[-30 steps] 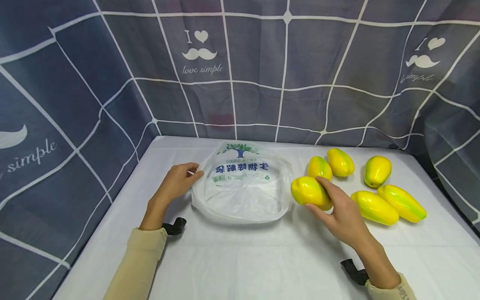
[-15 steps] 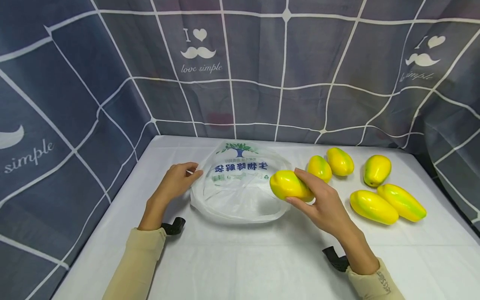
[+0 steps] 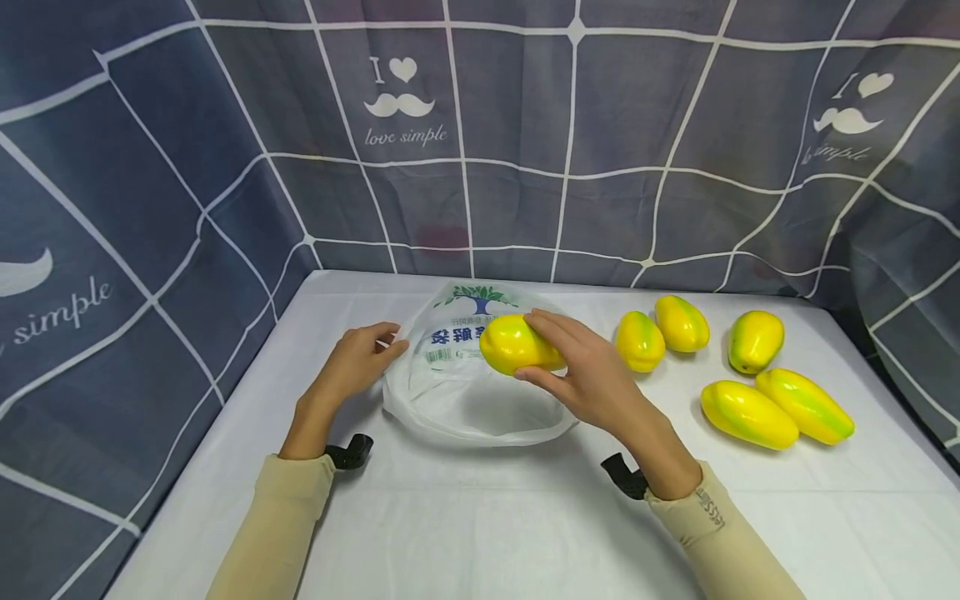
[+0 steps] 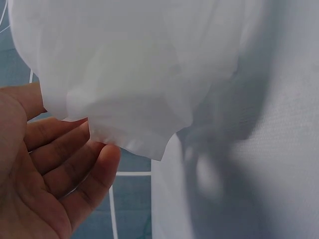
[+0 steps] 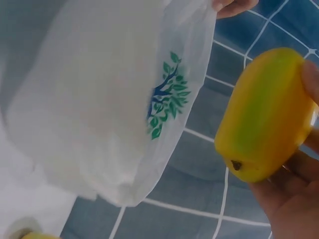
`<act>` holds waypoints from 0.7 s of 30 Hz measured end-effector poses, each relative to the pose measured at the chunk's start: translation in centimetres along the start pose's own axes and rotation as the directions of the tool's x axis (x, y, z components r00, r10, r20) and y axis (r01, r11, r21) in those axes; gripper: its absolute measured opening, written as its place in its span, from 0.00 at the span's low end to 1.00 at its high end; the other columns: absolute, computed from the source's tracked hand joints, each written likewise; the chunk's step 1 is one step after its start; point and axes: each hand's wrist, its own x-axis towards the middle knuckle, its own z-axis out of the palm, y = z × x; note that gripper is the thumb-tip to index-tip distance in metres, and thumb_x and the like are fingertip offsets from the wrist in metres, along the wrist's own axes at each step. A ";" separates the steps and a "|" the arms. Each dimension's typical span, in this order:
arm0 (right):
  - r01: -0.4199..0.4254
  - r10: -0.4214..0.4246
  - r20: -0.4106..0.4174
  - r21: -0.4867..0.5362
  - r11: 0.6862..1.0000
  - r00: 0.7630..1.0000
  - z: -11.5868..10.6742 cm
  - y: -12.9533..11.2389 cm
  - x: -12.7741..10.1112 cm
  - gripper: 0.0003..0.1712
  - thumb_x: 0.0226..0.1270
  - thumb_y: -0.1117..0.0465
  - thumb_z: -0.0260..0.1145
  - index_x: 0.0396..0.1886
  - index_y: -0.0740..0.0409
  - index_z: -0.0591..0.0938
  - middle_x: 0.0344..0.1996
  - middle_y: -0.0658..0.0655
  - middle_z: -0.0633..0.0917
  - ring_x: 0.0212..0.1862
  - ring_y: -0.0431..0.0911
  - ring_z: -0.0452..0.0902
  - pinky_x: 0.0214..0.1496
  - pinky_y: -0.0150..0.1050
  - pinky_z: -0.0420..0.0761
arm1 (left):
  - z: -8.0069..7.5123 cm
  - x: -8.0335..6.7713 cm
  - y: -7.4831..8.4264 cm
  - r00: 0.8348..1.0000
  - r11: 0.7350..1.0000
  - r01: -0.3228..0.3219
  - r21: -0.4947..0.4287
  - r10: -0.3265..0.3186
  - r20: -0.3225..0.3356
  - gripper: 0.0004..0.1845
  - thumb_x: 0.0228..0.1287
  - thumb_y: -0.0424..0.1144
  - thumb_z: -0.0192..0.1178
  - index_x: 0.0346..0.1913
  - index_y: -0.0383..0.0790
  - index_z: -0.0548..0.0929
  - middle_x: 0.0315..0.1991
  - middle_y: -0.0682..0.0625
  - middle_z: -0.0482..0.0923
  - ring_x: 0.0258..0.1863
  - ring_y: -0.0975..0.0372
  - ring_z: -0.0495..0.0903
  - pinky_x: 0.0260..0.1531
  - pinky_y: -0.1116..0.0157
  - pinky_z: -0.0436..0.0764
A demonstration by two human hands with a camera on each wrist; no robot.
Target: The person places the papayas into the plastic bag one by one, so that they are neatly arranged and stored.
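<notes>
Centrally, right hand (image 3: 588, 371) grips yellow fruit (image 3: 514, 343) over plastic bag (image 3: 480, 417); fruit's long axis roughly crosswise, free end pointing leftward; left hand (image 3: 358, 360) pinches bag.

Held fruit (image 3: 513, 343): bright yellow from the head; orange-yellow in the right wrist view, with a broad green band lengthwise and a dark brown spot at its tip. Bag (image 3: 416, 396): translucent white, printed with a tree (image 3: 480, 298), green leaves on blue trunk; blue characters (image 3: 453, 335) and green barcode (image 3: 438, 356) below. Loose fruits (image 3: 750, 415): yellow, several tinged green, one striped green along its outer side. Desk (image 3: 480, 525): white. Curtain (image 3: 510, 200): dark slate blue-grey, white grid lines, white hearts, moustaches and script. Left sleeve (image 3: 277, 525), right sleeve (image 3: 723, 533): beige, dark lettering on the right. Wrist mounts (image 3: 349, 452): black.
</notes>
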 end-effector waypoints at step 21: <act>-0.171 0.157 0.102 0.151 0.974 0.982 4.2 1.2 6.4 0.33 0.63 0.51 0.73 0.64 0.60 0.75 0.55 0.56 0.81 0.48 0.48 0.76 0.51 0.44 0.76 | 0.0 0.2 -0.3 1.000 1.000 -0.004 -0.005 0.004 0.014 0.25 0.73 0.45 0.57 0.63 0.30 0.75 0.52 0.35 0.80 0.47 0.46 0.81 0.50 0.48 0.78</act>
